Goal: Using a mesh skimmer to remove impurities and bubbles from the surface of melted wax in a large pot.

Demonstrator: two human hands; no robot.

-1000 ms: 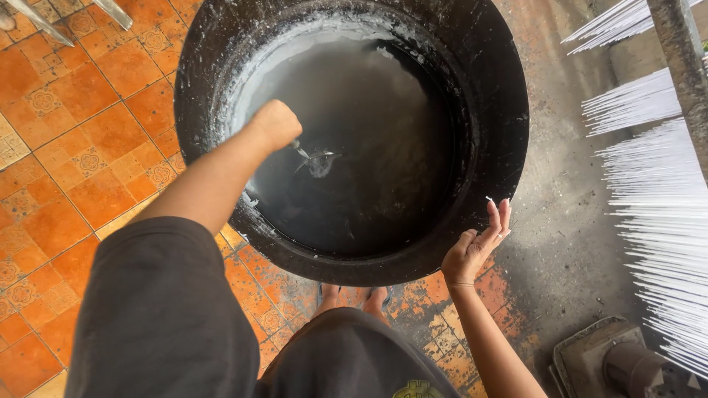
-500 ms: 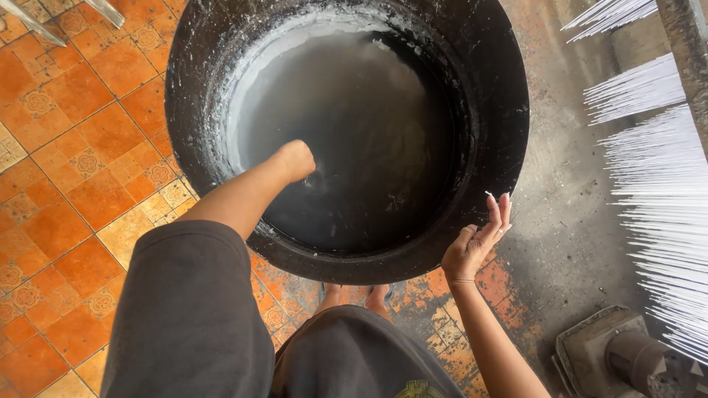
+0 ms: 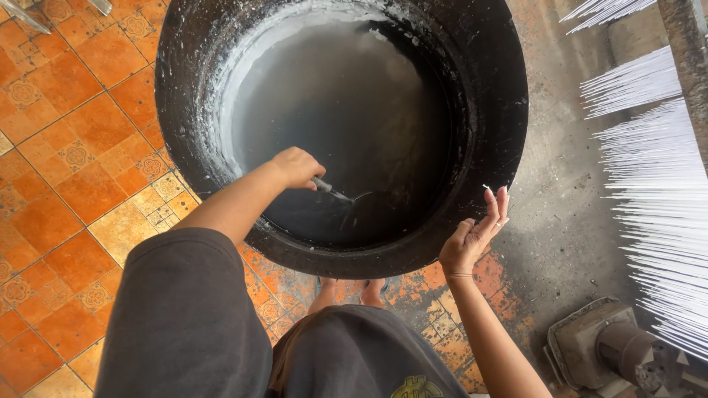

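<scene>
Your left hand (image 3: pixel 296 166) was fisted around the handle of a ladle (image 3: pixel 341 196), its bowl dipped in the dark liquid (image 3: pixel 346 110) at the near side of the big black vat (image 3: pixel 487 96) on the orange tile floor (image 3: pixel 66 169); I'd judge the stirring or scooping mid-way, nothing lifted out yet. The vat held liquid well below its rim, with white crust caked on the left inner wall. Your right hand (image 3: pixel 472 236) hung open, fingers apart, just outside the rim, with racks of thin white sticks (image 3: pixel 656 199) at far right.
</scene>
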